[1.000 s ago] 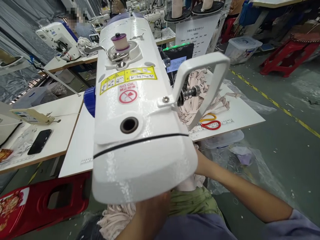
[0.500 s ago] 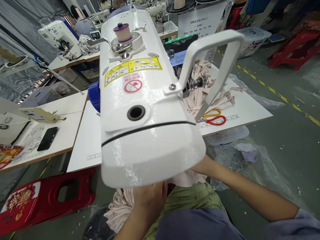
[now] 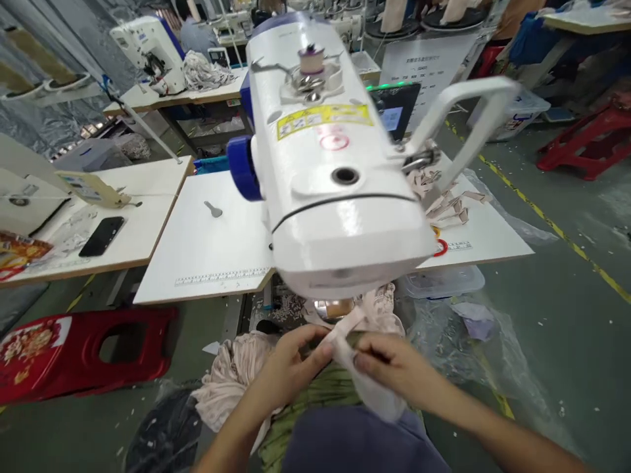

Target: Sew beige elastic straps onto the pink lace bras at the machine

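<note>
A pale pink fabric piece (image 3: 377, 394) hangs between my two hands, just in front of the white sewing machine (image 3: 345, 236). My left hand (image 3: 298, 361) pinches its left edge between thumb and fingers. On the other side, my right hand (image 3: 394, 368) is closed on the same fabric, thumb on top. The cloth's far part reaches back under the machine head, near the needle area, which the head mostly hides. Beside my left forearm sits a bundle of pale pink fabric pieces (image 3: 231, 371). More cut strips (image 3: 448, 203) lie on the tabletop to the machine's right.
A white table (image 3: 217, 243) with a printed ruler extends left of the machine. Partly hidden scissors (image 3: 441, 247) lie on the right side. A red stool (image 3: 83, 355) stands at lower left, and a phone (image 3: 102, 236) rests on the neighbouring table. A clear plastic box (image 3: 444, 281) is below.
The view has shifted, so the machine sits farther right and higher. Both hands, earlier partly hidden under the machine head, are now in plain sight in front of it with the fabric.
</note>
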`<action>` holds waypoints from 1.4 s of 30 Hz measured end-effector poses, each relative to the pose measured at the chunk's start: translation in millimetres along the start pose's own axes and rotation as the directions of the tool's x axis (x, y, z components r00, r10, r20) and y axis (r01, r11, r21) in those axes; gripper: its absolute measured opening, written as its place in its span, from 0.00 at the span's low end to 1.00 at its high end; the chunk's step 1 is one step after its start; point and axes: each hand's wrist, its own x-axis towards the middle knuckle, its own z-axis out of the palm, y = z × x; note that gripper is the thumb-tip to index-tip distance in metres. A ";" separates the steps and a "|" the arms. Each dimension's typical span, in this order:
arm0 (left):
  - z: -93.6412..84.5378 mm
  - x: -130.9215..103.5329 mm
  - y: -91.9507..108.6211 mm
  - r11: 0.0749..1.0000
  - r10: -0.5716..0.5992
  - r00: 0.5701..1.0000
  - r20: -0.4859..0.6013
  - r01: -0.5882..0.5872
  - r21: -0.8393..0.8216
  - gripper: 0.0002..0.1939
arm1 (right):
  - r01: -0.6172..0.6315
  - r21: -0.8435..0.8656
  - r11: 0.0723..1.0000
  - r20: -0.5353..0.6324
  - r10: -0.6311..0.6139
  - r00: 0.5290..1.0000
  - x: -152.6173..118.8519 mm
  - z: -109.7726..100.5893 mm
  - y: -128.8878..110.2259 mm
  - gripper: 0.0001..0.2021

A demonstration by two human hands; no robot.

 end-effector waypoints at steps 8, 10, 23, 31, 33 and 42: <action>-47.9 -36.9 1.9 0.995 -0.081 0.994 -0.079 0.085 0.057 0.19 | -0.309 0.662 0.683 0.305 0.131 0.943 32.8 73.7 2.3 0.31; -59.9 -40.5 -7.0 0.979 -0.104 0.994 -0.028 0.108 0.173 0.18 | -0.366 0.708 0.604 0.281 0.235 0.931 56.0 89.2 15.7 0.28; 25.8 -22.6 -92.6 0.942 -0.269 0.842 -0.468 0.128 -0.310 0.24 | 0.212 -0.304 0.929 -0.085 -0.248 0.965 47.8 99.4 72.4 0.04; 6.5 -41.7 -60.7 0.975 -0.156 0.932 -0.328 0.093 -0.201 0.19 | 0.309 -0.401 0.862 -0.022 -0.347 0.938 34.3 65.6 41.1 0.13; 7.5 -45.2 -53.4 0.977 -0.153 0.947 -0.284 0.102 -0.186 0.19 | 0.346 -0.388 0.854 -0.025 -0.386 0.922 42.1 64.6 38.2 0.15; 11.5 -45.3 -46.7 0.985 -0.160 0.956 -0.247 0.140 -0.099 0.17 | 0.205 -0.264 0.943 -0.046 -0.225 0.973 41.4 62.2 42.3 0.08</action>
